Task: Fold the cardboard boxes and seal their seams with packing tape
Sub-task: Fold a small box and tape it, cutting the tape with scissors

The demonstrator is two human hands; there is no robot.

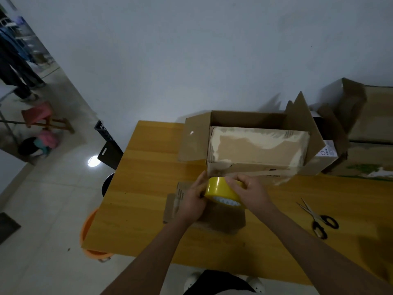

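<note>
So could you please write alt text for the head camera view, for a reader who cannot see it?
Both hands, left hand and right hand, grip a yellow roll of packing tape above a wooden table, just in front of an open brown cardboard box. Black-handled scissors lie to the right.

black-handled scissors (319,219) lying on wooden bench (138,209), at its right. orange bucket (88,231) on the floor by the bench's left edge. red stool (39,114) far left, tipped over. black crate (106,141) leaning near the wall.
</note>
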